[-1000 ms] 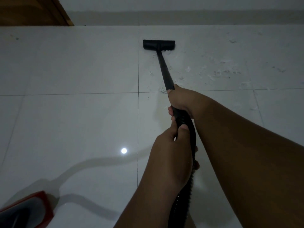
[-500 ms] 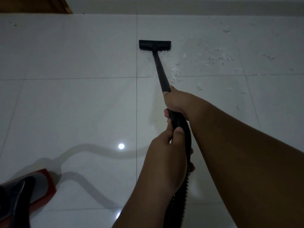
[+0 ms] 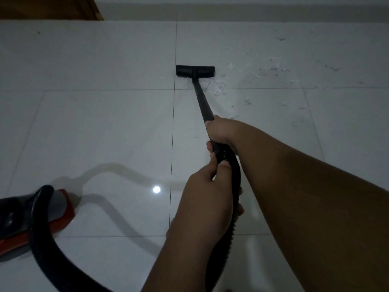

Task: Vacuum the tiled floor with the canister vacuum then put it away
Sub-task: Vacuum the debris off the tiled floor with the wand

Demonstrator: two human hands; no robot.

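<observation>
Since half a second ago, more of the red canister (image 3: pixel 56 216) and its hose (image 3: pixel 46 249) has come into view at the floor's near left. Left hand (image 3: pixel 207 199) grips the ribbed hose, right hand (image 3: pixel 221 131) wraps the wand (image 3: pixel 202 100). Farther off, the floor head (image 3: pixel 195 71) rests flat beside white debris (image 3: pixel 219 86).

Glossy tile floor (image 3: pixel 94 127); ribbed black hose (image 3: pixel 234 180); matt wand (image 3: pixel 203 102).
</observation>
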